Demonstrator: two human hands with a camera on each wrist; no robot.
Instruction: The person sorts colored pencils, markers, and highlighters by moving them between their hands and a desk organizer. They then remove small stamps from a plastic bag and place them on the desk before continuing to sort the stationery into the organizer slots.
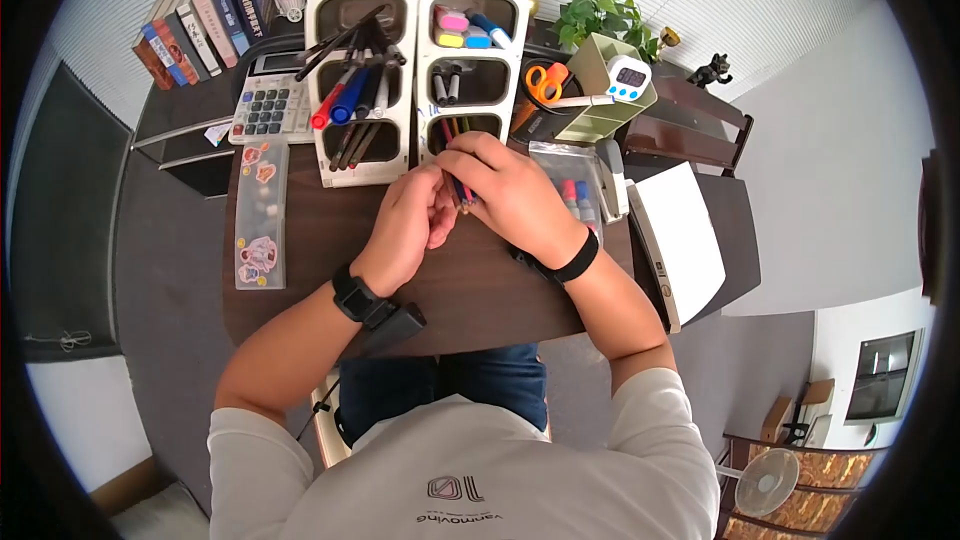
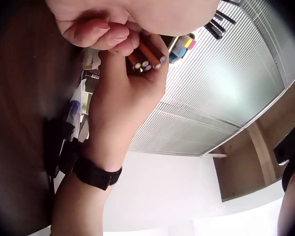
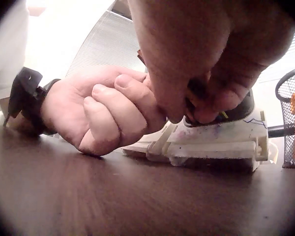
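Between the two hands is a bundle of colored pencils [image 1: 464,197], its upper part over the lower right compartment of the white organizer [image 1: 411,155]. My right hand [image 1: 512,195] grips the bundle from the right, and in the left wrist view the pencil ends [image 2: 147,64] show inside its curled fingers. My left hand [image 1: 400,230] lies against the bundle's left side with its fingers curled; in the right wrist view these fingers [image 3: 118,115] touch the right hand. Whether the left thumb and forefinger pinch the pencils is hidden.
Pens [image 1: 350,95] and highlighters [image 1: 452,30] fill other compartments. At left are a calculator [image 1: 268,110] and a stickered case [image 1: 262,230]. At right stand a green holder [image 1: 600,110], a marker bag [image 1: 570,170], a stapler [image 1: 612,180] and a white-topped box [image 1: 680,240].
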